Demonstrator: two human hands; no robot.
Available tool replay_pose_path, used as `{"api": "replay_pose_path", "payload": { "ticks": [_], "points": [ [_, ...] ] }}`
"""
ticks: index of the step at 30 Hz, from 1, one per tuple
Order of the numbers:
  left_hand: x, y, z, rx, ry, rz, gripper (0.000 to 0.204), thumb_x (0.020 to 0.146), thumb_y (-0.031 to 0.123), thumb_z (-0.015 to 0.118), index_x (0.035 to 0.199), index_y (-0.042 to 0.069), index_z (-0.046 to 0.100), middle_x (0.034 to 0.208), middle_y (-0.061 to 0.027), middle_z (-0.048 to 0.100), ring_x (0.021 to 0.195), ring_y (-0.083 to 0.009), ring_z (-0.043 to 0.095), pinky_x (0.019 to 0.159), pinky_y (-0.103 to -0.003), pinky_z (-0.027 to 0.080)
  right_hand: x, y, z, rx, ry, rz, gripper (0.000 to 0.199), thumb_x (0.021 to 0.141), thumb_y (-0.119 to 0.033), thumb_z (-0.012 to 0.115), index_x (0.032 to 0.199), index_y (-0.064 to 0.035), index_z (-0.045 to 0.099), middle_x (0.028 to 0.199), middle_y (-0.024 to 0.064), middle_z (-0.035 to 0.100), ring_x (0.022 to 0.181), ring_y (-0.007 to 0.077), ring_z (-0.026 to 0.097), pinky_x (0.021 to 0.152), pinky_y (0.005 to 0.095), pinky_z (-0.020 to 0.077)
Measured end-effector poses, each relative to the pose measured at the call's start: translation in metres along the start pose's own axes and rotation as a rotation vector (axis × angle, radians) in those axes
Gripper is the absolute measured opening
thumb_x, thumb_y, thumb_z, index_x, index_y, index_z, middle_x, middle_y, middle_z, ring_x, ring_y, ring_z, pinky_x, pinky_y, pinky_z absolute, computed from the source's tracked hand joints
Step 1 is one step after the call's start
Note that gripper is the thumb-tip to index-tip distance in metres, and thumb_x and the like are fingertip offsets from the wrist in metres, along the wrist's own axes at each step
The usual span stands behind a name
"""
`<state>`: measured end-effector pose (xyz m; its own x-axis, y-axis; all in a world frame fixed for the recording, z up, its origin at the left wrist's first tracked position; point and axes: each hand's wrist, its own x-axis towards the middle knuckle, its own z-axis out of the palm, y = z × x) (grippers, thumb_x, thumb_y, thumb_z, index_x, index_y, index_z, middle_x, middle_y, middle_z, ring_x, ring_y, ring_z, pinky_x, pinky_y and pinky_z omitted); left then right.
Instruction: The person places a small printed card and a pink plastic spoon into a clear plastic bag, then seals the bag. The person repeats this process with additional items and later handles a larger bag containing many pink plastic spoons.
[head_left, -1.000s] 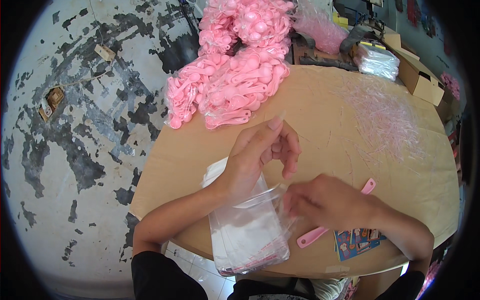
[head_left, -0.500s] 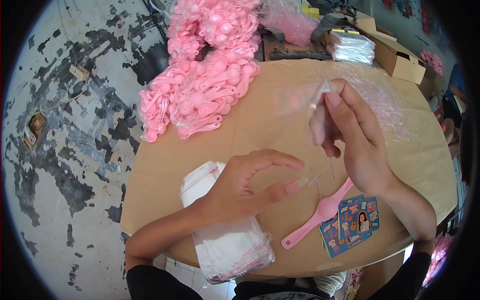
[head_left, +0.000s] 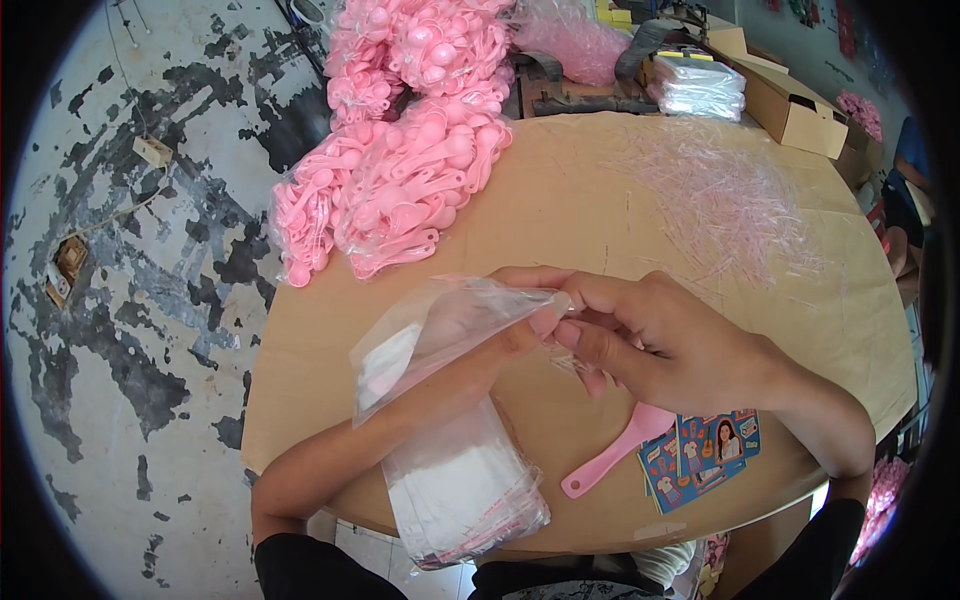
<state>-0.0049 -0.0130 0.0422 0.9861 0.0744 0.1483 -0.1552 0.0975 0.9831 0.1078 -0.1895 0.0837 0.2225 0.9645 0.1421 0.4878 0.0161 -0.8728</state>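
A clear plastic bag [head_left: 415,365] is stretched out over my left forearm, its gathered corner pinched where my two hands meet above the table. My left hand [head_left: 525,315], partly behind the film, closes thumb and finger on that corner. From the other side my right hand [head_left: 650,335] also pinches it, with the lower fingers curled. Thin clear slivers show just under the fingertips. Below my right hand lies a pink spoon [head_left: 620,450], its upper end hidden by the hand. Blue printed cards [head_left: 700,460] rest beside it. A stack of white-looking plastic bags [head_left: 460,500] lies under my left forearm.
Large clear sacks of pink spoons [head_left: 410,190] stand at the far left of the brown-covered table [head_left: 560,210]. Thin clear plastic sticks [head_left: 740,200] are scattered at the far right. Behind them are a pile of clear packets [head_left: 700,88] and an open cardboard box [head_left: 800,125].
My right hand has come down and left with the clear bag, which is now spread over my left forearm. My left hand has closed on its corner.
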Motion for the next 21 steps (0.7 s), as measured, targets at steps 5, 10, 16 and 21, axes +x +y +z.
{"api": "replay_pose_path", "payload": {
  "ticks": [5, 10, 16, 21],
  "points": [
    [0.001, -0.001, -0.005, 0.165, 0.055, 0.041, 0.03, 0.098, 0.023, 0.061, 0.117, -0.001, 0.06, 0.113, -0.0098, 0.064, 0.099, -0.016, 0.063, 0.09, -0.033, 0.05, 0.0, 0.015, 0.01, -0.024, -0.031, 0.022, 0.02, 0.1, -0.015, 0.049, 0.112, -0.0021, 0.059, 0.063, 0.0131, 0.059, 0.057, 0.0274, 0.061, 0.058, 0.0401, 0.0474],
    [-0.001, -0.004, -0.004, 0.134, 0.03, 0.11, 0.024, 0.096, 0.021, 0.065, 0.102, -0.002, 0.066, 0.101, -0.0109, 0.068, 0.089, -0.0147, 0.066, 0.081, -0.03, 0.054, 0.0, 0.028, 0.018, -0.236, -0.105, -0.04, 0.026, 0.1, -0.023, 0.05, 0.092, -0.0004, 0.061, 0.064, 0.0206, 0.058, 0.061, 0.04, 0.06, 0.062, 0.0495, 0.0469],
    [0.001, -0.005, 0.001, 0.131, 0.091, 0.064, 0.025, 0.096, 0.02, 0.065, 0.1, -0.003, 0.069, 0.096, -0.0099, 0.069, 0.088, -0.0161, 0.068, 0.079, -0.032, 0.055, -0.001, 0.034, 0.018, -0.368, -0.175, -0.023, 0.019, 0.098, -0.017, 0.053, 0.104, -0.0023, 0.062, 0.073, 0.0113, 0.067, 0.067, 0.0311, 0.066, 0.065, 0.0418, 0.0515],
    [-0.003, -0.009, -0.005, 0.175, 0.05, 0.037, 0.019, 0.095, 0.016, 0.068, 0.099, -0.002, 0.072, 0.09, -0.0056, 0.072, 0.083, -0.0084, 0.064, 0.073, -0.025, 0.052, -0.003, 0.036, 0.023, -0.403, -0.151, -0.093, 0.022, 0.098, -0.021, 0.053, 0.097, -0.0006, 0.063, 0.071, 0.0167, 0.063, 0.065, 0.0364, 0.064, 0.065, 0.0462, 0.051]
  ]
}}
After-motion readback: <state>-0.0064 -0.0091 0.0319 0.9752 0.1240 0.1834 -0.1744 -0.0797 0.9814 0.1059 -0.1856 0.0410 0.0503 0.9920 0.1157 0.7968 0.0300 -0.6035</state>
